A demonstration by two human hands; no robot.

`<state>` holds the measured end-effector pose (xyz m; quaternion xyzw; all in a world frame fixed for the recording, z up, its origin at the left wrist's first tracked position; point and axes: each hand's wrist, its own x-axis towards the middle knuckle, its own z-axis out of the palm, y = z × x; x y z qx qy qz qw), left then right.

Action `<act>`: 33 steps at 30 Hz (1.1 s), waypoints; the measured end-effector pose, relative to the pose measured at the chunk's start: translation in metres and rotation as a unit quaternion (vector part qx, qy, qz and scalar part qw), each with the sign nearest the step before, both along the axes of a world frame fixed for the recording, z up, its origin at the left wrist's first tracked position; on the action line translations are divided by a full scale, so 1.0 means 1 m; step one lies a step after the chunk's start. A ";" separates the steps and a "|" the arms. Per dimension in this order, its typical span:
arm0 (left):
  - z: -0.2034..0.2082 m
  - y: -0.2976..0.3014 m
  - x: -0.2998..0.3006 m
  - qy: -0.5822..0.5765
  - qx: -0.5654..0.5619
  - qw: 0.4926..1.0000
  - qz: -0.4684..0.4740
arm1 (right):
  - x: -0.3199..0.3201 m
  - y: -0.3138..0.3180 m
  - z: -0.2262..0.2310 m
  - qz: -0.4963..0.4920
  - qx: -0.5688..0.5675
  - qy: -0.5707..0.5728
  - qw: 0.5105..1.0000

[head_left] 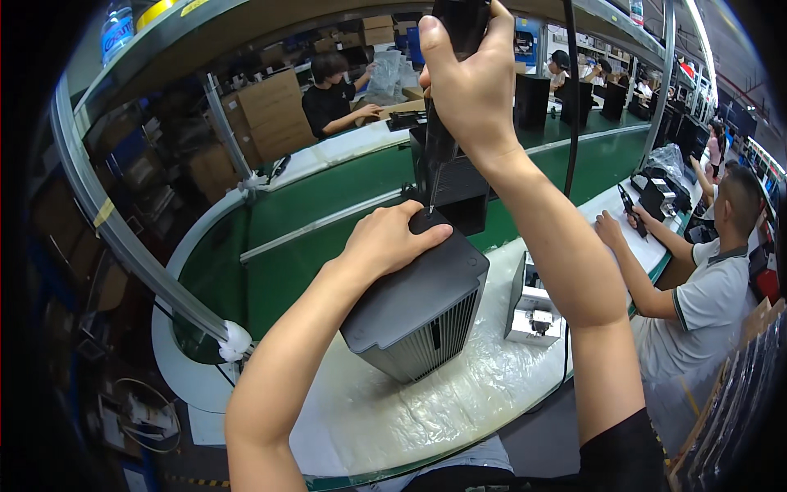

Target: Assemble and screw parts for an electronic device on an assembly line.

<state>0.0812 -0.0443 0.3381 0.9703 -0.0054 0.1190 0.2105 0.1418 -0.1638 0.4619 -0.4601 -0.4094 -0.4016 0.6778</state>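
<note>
A black box-shaped casing (414, 298) with finned, slotted sides stands on the plastic-covered bench in front of me. My left hand (379, 243) lies on its top near the far corner, thumb stretched out and apart from the fingers; some fingertips are hidden over the edge. My right hand (478, 102) is raised and closed around a black power screwdriver (441, 141), held upright. The screwdriver's thin bit points down to the casing's far top corner, between my left thumb and fingers. Whether a screw sits under the tip is too small to tell.
Right of the casing lies an open silver metal housing (534, 316). A green conveyor (320, 217) runs behind the bench, with a dark open casing (463, 193) near it. A black cable (571, 107) hangs down. A co-worker (709, 279) sits at right, another person (328, 98) across.
</note>
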 end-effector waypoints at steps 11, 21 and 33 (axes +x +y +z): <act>0.000 0.003 0.003 0.006 0.008 1.000 -0.006 | 0.009 0.014 -0.022 0.097 -0.090 0.016 0.991; 0.003 -0.001 0.004 0.023 0.012 1.000 -0.011 | 0.027 0.028 -0.031 0.023 -0.094 0.003 0.995; -0.004 0.072 -0.016 0.102 -0.250 0.963 0.002 | -0.008 -0.101 -0.046 -0.093 0.054 0.007 0.994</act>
